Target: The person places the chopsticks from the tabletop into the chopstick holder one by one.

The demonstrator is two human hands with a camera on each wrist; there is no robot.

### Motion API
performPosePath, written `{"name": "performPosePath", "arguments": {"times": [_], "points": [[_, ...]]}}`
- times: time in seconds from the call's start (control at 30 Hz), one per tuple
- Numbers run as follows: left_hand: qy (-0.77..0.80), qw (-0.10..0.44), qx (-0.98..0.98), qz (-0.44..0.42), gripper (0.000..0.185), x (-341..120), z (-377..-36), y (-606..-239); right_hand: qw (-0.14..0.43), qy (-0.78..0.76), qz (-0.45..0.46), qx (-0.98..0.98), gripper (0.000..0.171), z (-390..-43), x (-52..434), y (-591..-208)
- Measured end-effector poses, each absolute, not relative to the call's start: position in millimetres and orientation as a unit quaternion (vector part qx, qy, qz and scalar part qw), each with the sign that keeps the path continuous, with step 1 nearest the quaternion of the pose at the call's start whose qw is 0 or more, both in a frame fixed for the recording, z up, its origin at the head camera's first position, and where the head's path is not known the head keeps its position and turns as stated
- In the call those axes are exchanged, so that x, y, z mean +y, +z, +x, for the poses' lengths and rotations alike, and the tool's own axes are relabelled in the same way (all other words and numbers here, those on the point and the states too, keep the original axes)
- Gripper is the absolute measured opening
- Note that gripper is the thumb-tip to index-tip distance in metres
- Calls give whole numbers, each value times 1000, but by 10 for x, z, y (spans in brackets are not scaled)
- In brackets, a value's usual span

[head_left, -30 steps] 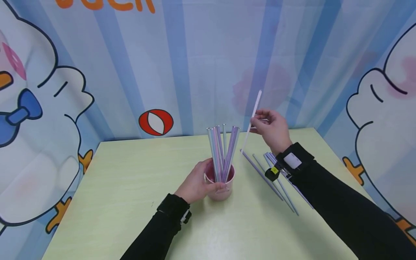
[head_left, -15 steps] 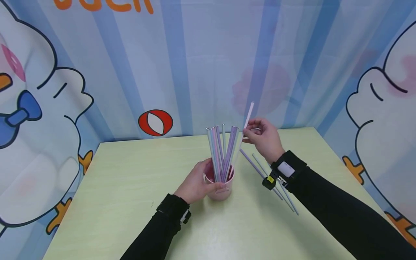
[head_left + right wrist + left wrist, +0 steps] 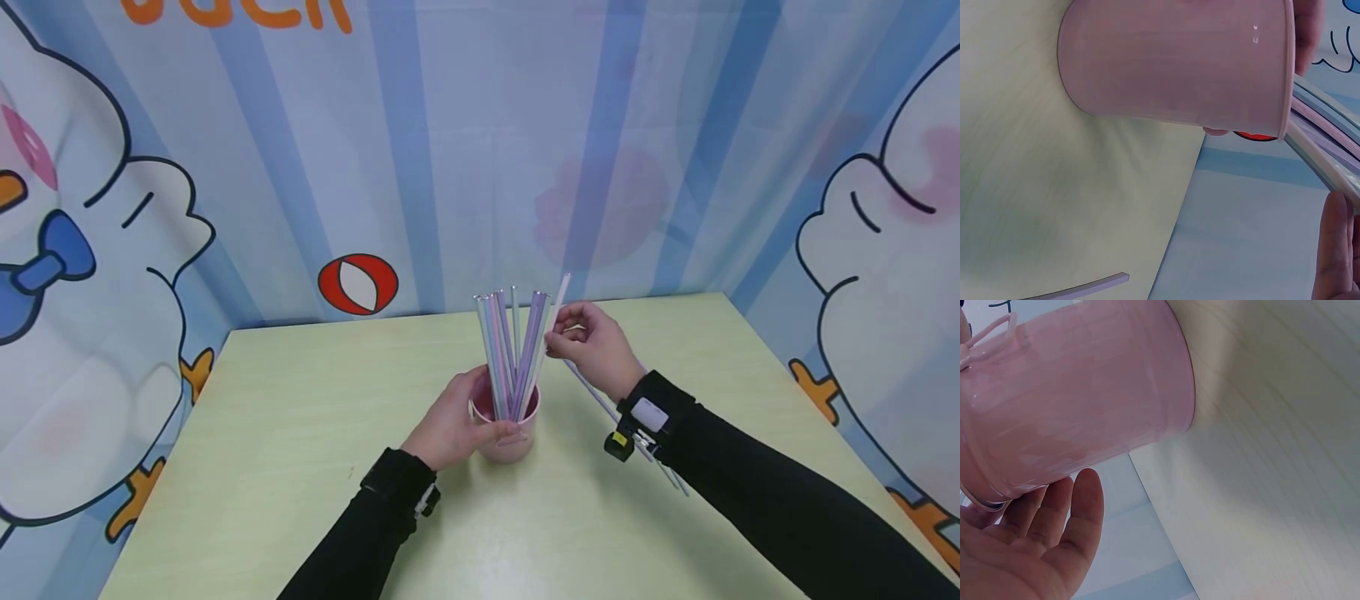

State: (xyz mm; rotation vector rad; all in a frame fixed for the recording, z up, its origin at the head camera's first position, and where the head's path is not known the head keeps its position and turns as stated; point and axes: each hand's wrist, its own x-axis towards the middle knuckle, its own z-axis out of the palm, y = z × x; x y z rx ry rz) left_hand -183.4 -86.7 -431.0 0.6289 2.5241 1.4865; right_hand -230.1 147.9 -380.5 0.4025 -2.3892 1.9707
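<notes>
Right hand (image 3: 592,346) has dropped and shifted left, toward the pink cup (image 3: 508,450), over both steps since 1.0 s ago. It pinches one pale pink straw (image 3: 565,287) between thumb and fingers, fingers bent, barely any gap.

Straw position: 1.0 s ago it was right of the cup, lower end outside. By 0.5 s ago the lower end was inside the rim. Now it sits deeper, top end lower, leaning right alongside the bundled straws (image 3: 532,350) in the cup. Can't see whether it touches bottom.

Left hand (image 3: 453,421) unchanged: wrapped partway round the cup, thumb across the near side, fingers on the far side. Cup upright on the table (image 3: 300,433), same spot in all three head frames. Bundle inside looks the same too, mostly purple, pink and bluish, tops fanned slightly.

Loose straws (image 3: 588,390) lie on the table right of the cup, now more covered by the right hand and sleeve (image 3: 757,483); can't count them. Right wrist view shows one purple end bare.
</notes>
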Motion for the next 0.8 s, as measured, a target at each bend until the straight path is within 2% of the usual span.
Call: {"name": "performPosePath", "arguments": {"times": [0.8], "points": [[499,75,836,216,81,-875,-1831,-4308,-45,586,134,-798,32,-2237,1419,-3956]]}}
